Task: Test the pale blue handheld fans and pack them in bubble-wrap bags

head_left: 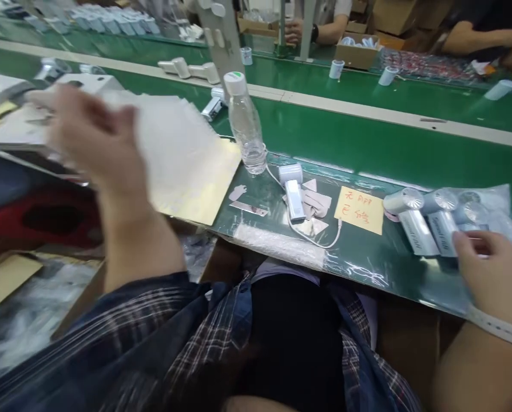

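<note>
My left hand (99,134), smeared by motion, is raised over the left side of the bench with bent fingers. A pale object (41,100) appears at its fingertips; whether it is held I cannot tell. Beside it lies a stack of white sheets (174,131) on yellow paper. On the right, my right hand (491,263) closes around the handle of a light blue handheld fan (472,213), which it partly hides. Two more handheld fans, one white (416,229) and one blue (442,229), lie alongside. Another blue fan (295,197) rests mid-bench near a white cable (307,237).
A clear water bottle (246,126) stands behind the bench edge. A yellow note (360,210) with red handwriting and a blade (249,208) lie in front. Beyond runs a green conveyor (345,137) with fan parts; co-workers' arms (330,31) show behind it.
</note>
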Motion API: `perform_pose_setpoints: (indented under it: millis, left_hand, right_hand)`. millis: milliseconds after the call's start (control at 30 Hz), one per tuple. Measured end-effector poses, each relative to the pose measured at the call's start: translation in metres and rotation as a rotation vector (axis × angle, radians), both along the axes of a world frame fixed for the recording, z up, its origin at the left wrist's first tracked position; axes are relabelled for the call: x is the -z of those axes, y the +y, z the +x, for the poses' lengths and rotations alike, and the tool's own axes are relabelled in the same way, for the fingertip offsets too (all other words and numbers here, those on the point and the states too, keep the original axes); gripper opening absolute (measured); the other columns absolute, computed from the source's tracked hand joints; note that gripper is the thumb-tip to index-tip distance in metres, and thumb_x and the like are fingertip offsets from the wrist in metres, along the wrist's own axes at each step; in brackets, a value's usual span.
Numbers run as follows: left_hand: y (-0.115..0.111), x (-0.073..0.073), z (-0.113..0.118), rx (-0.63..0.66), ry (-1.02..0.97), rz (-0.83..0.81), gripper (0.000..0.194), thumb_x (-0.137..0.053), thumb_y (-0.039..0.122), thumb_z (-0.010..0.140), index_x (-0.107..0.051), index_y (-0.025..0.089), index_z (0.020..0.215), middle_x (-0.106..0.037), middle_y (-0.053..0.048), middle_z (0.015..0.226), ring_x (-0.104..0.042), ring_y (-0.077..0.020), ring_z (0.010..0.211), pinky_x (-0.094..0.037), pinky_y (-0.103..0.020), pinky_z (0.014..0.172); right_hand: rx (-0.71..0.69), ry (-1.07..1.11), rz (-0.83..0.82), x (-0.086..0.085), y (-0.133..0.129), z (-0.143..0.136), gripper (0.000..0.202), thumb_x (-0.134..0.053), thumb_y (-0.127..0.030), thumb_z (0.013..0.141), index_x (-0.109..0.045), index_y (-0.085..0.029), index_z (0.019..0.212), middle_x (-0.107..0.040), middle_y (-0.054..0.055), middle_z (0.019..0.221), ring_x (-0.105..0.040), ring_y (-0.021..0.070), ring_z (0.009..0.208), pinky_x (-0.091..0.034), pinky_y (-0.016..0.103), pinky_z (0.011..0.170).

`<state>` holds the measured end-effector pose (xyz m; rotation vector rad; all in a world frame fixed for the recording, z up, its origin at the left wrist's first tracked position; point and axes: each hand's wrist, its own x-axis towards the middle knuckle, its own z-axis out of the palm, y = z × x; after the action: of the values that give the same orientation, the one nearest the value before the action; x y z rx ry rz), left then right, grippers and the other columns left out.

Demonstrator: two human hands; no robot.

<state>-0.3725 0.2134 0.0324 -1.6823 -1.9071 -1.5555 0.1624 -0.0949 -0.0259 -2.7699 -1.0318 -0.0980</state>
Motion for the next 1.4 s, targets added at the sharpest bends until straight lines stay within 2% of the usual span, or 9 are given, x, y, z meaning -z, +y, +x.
perform_pose_setpoints:
  millis: [167,300,567,733,833,1000,1133,1233,1400]
  left_hand:
    - [-0.032,0.038,0.155,0.765,0.225,-0.53,0.009,-0.055,0.029,0.107,-0.053,0.022,0.103,-0.064,-0.003,0.094,-0.056,-0.0178,0.079,-0.042,-0.033,0.075]
    - [-0.056,0.073,0.2,1.2,0.374,-0.722,0.009,-0.056,0.013,0.104,-0.064,0.015,0.107,-0.072,-0.009,0.118,-0.064,-0.0189,0.106,-0.048,-0.032,0.093]
    - [-0.039,0.086,0.187,1.356,0.012,-0.86,0.02,-0.05,0.014,0.105,-0.064,0.017,0.119,-0.064,-0.003,0.097,-0.055,-0.0136,0.085,-0.043,-0.029,0.08]
    - [-0.029,0.081,0.17,1.245,-0.714,-1.022,0.039,-0.039,0.014,0.109,-0.043,0.013,0.148,-0.032,0.005,0.074,-0.027,-0.0107,0.059,-0.026,-0.027,0.058]
    - [-0.043,0.065,0.162,1.312,-0.331,-0.744,0.045,-0.041,0.013,0.108,-0.047,0.017,0.153,-0.05,0.0,0.085,-0.048,-0.0134,0.075,-0.039,-0.029,0.072]
    - [-0.071,0.029,0.158,1.222,0.819,-0.373,0.059,-0.031,0.007,0.111,-0.04,0.019,0.168,-0.069,-0.007,0.12,-0.06,-0.0231,0.105,-0.036,-0.04,0.083]
    - [-0.071,0.019,0.16,1.1,0.903,-0.249,0.057,-0.037,0.006,0.111,-0.04,0.018,0.167,-0.071,-0.006,0.124,-0.06,-0.0217,0.112,-0.035,-0.04,0.085]
    - [-0.075,0.02,0.163,1.165,0.941,-0.092,0.051,-0.034,0.007,0.113,-0.047,0.017,0.161,-0.072,-0.004,0.112,-0.06,-0.0189,0.109,-0.034,-0.04,0.089]
    - [-0.103,0.009,0.155,1.244,0.869,0.237,0.038,-0.03,0.013,0.117,-0.051,0.015,0.148,-0.069,0.0,0.099,-0.06,-0.0161,0.098,-0.036,-0.041,0.088]
  right_hand:
    - [-0.056,-0.044,-0.209,0.023,0.053,-0.091,0.07,-0.035,-0.056,0.105,-0.061,0.003,0.131,-0.065,0.036,0.123,-0.066,0.0486,0.112,-0.037,0.046,0.071]
    - [-0.255,0.107,-0.166,0.019,0.045,-0.095,0.044,-0.046,-0.054,0.093,-0.062,-0.014,0.102,-0.069,0.026,0.102,-0.064,0.0393,0.089,-0.039,0.044,0.068]
    - [-0.389,0.631,0.384,0.032,0.077,-0.173,0.08,-0.058,-0.079,0.086,-0.064,-0.017,0.136,-0.075,0.013,0.103,-0.066,0.0257,0.074,-0.049,0.037,0.071]
    - [-0.515,0.32,0.148,0.06,0.106,-0.194,0.07,-0.051,-0.073,0.094,-0.071,-0.02,0.137,-0.076,0.012,0.101,-0.066,0.0281,0.079,-0.041,0.032,0.067]
    - [-0.636,-0.063,0.121,0.056,0.1,-0.188,0.059,-0.05,-0.063,0.107,-0.071,-0.019,0.139,-0.071,0.009,0.08,-0.059,0.0232,0.064,-0.027,0.027,0.06]
    - [-0.864,-0.566,0.177,0.02,0.078,-0.188,0.046,-0.05,-0.051,0.114,-0.072,-0.013,0.127,-0.06,0.006,0.07,-0.057,0.0197,0.064,-0.02,0.027,0.059]
    - [-0.793,-0.63,0.23,0.005,0.07,-0.202,0.042,-0.053,-0.047,0.112,-0.073,-0.01,0.115,-0.057,0.006,0.068,-0.051,0.0189,0.061,-0.02,0.029,0.058]
    - [-0.863,-0.379,0.236,0.006,0.073,-0.205,0.043,-0.054,-0.049,0.11,-0.076,-0.013,0.119,-0.062,0.007,0.071,-0.056,0.0196,0.065,-0.026,0.03,0.061]
    - [-0.453,0.87,0.488,-0.014,0.066,-0.191,0.07,-0.062,-0.085,0.087,-0.065,-0.015,0.099,-0.063,0.007,0.071,-0.05,0.0165,0.055,-0.033,0.028,0.052]
